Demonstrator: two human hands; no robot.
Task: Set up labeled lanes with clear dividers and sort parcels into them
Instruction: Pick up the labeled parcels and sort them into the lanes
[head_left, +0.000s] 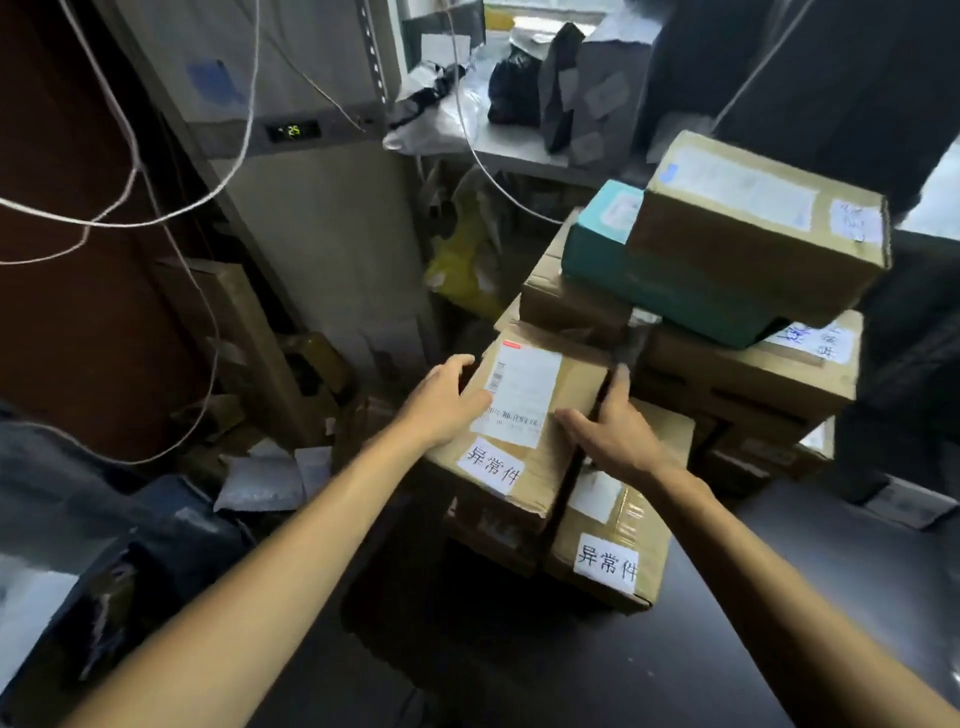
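Cardboard parcel (545, 400) tagged 异常件 is gripped from both sides: left hand (447, 400) curls over its left edge, right hand (618, 431) clamps its right edge, just beside another tagged parcel (618, 530)

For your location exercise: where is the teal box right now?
Head view, upper right: the teal box lies under a tilted cardboard box, atop a brown parcel.

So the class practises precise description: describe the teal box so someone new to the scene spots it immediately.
Look at the stack of parcels at right, behind the hand-held carton. Near its top the teal box lies partly under the uppermost brown carton. It alone is blue-green; every neighbour is brown cardboard.
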